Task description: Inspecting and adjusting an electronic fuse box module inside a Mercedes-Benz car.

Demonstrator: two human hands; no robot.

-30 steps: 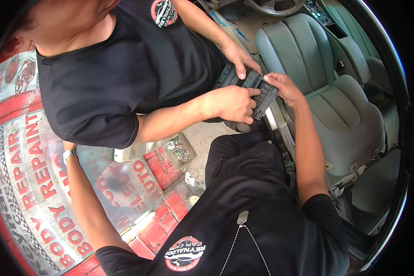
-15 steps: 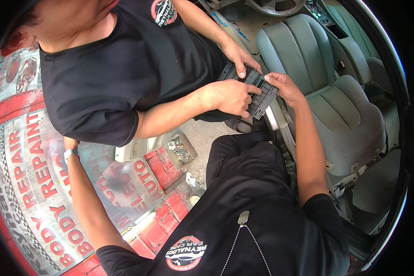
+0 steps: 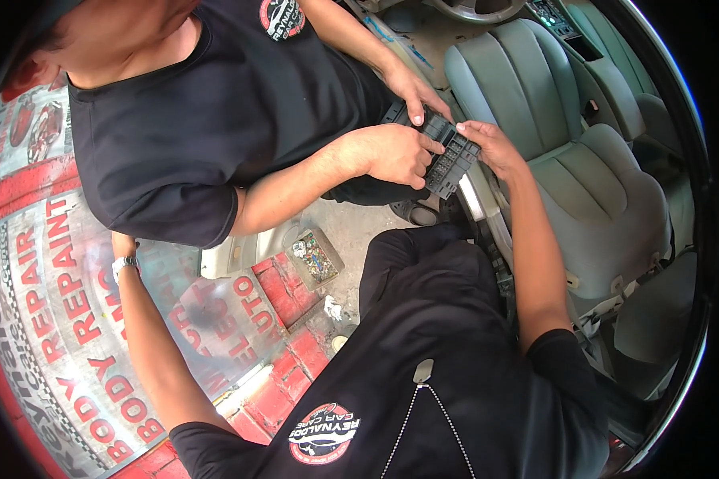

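Observation:
A black fuse box (image 3: 454,169) with rows of small slots is held up between me and a co-worker. My right hand (image 3: 494,148) pinches its near right corner between thumb and fingers. One hand of the co-worker (image 3: 414,93) grips the far end of the box. The co-worker's other hand (image 3: 395,154) reaches across, its index finger touching the slotted face. At the far left, my left hand (image 3: 122,244) is beyond a wristwatch (image 3: 124,263), partly behind the co-worker's sleeve; its fingers are hidden.
A car seat (image 3: 591,176) stands on the right inside the open car, beside the door sill (image 3: 473,195). A tray of small mixed parts (image 3: 317,259) lies low on the left, next to a pale panel (image 3: 224,259). A printed sign (image 3: 80,319) covers the left side.
The fuse box has shifted slightly up and left, with my right hand following. The co-worker's pointing finger has moved a little up and left across its face.

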